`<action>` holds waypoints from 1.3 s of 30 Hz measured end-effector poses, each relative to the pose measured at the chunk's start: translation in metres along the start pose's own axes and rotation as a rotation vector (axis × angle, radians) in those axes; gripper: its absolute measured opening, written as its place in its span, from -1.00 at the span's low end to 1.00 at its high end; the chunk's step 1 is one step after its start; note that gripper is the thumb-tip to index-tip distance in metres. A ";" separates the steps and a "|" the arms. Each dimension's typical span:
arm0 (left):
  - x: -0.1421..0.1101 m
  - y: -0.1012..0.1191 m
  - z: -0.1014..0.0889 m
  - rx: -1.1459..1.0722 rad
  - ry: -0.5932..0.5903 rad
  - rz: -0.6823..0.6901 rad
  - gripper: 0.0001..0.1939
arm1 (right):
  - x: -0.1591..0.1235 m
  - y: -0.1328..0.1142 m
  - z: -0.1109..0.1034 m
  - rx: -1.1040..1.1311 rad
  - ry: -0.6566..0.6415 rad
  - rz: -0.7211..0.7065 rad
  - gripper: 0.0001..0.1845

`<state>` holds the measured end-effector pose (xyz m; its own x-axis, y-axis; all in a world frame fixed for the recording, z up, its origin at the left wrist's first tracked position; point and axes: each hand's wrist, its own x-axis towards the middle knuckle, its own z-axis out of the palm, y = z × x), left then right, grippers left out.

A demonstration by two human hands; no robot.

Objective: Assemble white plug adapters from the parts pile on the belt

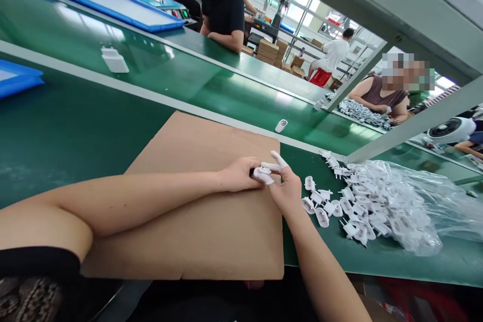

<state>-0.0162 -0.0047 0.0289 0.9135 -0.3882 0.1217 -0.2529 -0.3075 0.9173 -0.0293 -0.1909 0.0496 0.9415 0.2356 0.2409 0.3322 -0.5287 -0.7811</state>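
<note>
My left hand point(241, 173) and my right hand point(287, 188) meet over the far right corner of a brown cardboard sheet point(199, 221). Both pinch a small white plastic plug part point(263, 175) between them. White finger cots cover fingertips of my right hand. To the right lies a heap of white plug parts point(354, 204), spilling out of a clear plastic bag point(411, 206).
A green conveyor belt point(181, 70) runs behind the bench, carrying a white charger point(114, 60) and a small white piece point(281, 125). Blue trays point(15, 78) sit at left. Other people work across the belt. A grey metal frame point(411, 121) slants over the right side.
</note>
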 end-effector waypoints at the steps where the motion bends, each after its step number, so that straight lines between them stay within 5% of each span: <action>1: 0.003 0.002 -0.003 0.012 -0.047 -0.025 -0.72 | 0.002 0.004 -0.005 0.082 -0.017 0.005 -0.34; 4: 0.024 0.003 -0.022 0.081 -0.081 -0.116 -0.66 | 0.009 0.017 -0.033 0.024 0.066 -0.032 -0.18; 7: 0.061 -0.008 -0.053 0.204 0.165 -0.207 -0.59 | 0.012 0.034 -0.065 -0.508 0.188 0.083 -0.35; 10: 0.104 -0.028 -0.089 0.318 0.414 -0.310 -0.62 | 0.012 0.053 -0.086 -0.849 0.099 0.338 -0.43; 12: 0.129 -0.044 -0.109 0.359 0.506 -0.357 -0.69 | 0.013 0.064 -0.092 -0.888 0.029 0.424 -0.47; 16: 0.161 -0.068 -0.135 0.409 0.588 -0.425 -0.72 | 0.016 0.073 -0.090 -0.810 0.028 0.378 -0.60; 18: 0.168 -0.074 -0.139 0.427 0.621 -0.456 -0.61 | 0.018 0.069 -0.087 -0.766 0.045 0.341 -0.69; 21: 0.171 -0.071 -0.129 0.471 0.754 -0.476 -0.20 | 0.020 0.059 -0.082 -0.675 0.123 0.277 -0.71; 23: 0.169 -0.063 -0.112 0.562 0.910 -0.347 -0.04 | 0.020 0.053 -0.078 -0.558 0.204 0.258 -0.69; 25: 0.168 -0.055 -0.093 0.691 0.978 -0.109 -0.08 | 0.021 0.049 -0.074 -0.397 0.256 0.241 -0.67; 28: 0.174 -0.047 -0.071 0.790 0.807 0.040 -0.06 | 0.023 0.047 -0.070 -0.166 0.270 0.219 -0.57; 30: 0.182 -0.045 -0.065 0.755 0.613 -0.096 -0.10 | 0.024 0.045 -0.068 -0.056 0.242 0.251 -0.54; 32: 0.188 -0.042 -0.066 0.701 0.458 -0.227 -0.35 | 0.025 0.042 -0.067 0.056 0.192 0.322 -0.55; 35: 0.185 -0.031 -0.072 0.672 0.401 -0.214 -0.65 | 0.026 0.037 -0.065 0.342 0.174 0.411 -0.51; 39: 0.144 -0.009 -0.062 0.650 0.357 -0.123 -0.69 | 0.026 0.028 -0.066 0.733 0.210 0.414 -0.44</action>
<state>0.1370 -0.0044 0.0618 0.9673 -0.0467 0.2493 -0.1782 -0.8246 0.5369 0.0085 -0.2531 0.0719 0.9936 -0.0532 -0.0999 -0.0917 0.1376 -0.9862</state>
